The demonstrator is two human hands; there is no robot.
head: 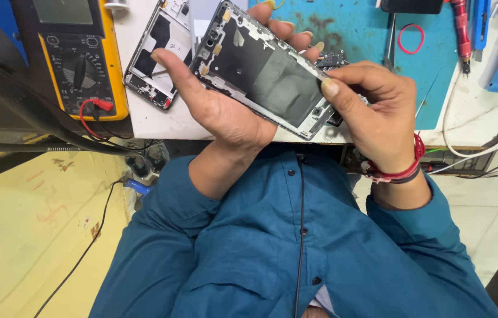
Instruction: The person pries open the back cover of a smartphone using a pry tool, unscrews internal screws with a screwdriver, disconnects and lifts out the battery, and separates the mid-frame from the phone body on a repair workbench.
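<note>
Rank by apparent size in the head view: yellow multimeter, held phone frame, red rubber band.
1. Held phone frame, though nearer the camera
2. Yellow multimeter, partly cropped, so unsure against the frame
3. Red rubber band

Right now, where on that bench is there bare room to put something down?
Bare white bench lies right of the blue mat, bordered by white cables. Some mat shows beside the red ring. The left is crowded: multimeter, second phone frame, both hands.
</note>
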